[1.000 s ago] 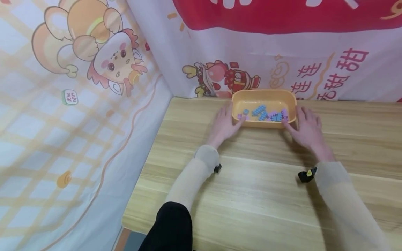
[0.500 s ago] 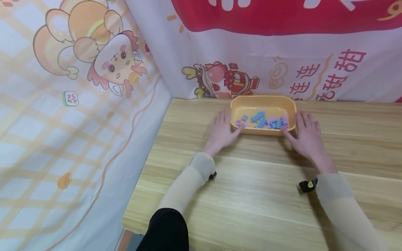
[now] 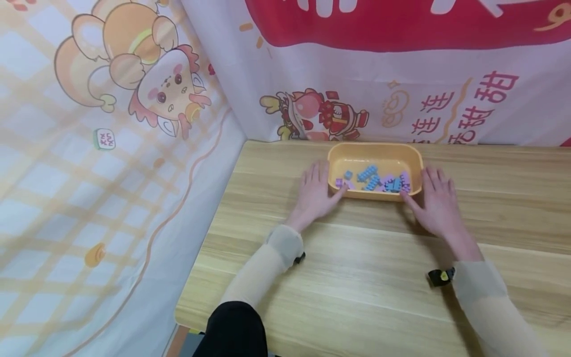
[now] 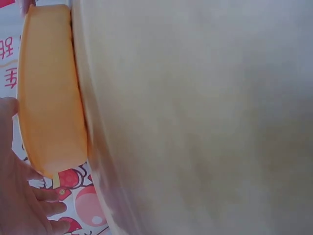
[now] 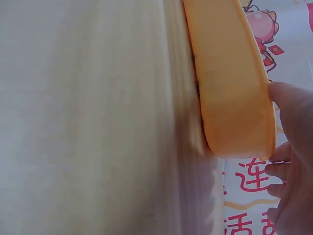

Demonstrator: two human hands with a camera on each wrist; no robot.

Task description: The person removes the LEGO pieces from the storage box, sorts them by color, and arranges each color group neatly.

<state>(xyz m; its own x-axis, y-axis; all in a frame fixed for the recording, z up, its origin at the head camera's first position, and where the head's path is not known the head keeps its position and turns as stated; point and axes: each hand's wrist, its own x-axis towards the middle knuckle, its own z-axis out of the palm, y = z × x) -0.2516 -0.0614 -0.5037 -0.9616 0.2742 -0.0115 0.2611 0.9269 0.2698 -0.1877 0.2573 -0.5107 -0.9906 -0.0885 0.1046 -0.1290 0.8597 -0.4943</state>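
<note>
An orange plastic basket (image 3: 374, 197) stands on the wooden table near the back wall. Several small blue toy bricks (image 3: 368, 173) and purple toy bricks (image 3: 405, 181) lie loose inside it. At the basket's left end is my left hand (image 3: 312, 196), its fingers straight along the side and its thumb at the front rim. My right hand (image 3: 439, 206) mirrors this at the right end, thumb on the front rim. Both wrist views show the basket's outer wall, with the left thumb (image 4: 9, 105) and right thumb (image 5: 288, 98) touching the rim and the other fingers extended past the end.
A printed cloth (image 3: 312, 64) hangs behind the table, and another patterned cloth (image 3: 111, 198) runs along its left side. The wooden tabletop (image 3: 357, 277) stretches between the forearms. Each sleeve cuff has a small black device at the wrist.
The basket has slid toward me, away from the back cloth, with both hands moving along at its ends. The bricks have stayed inside it.
</note>
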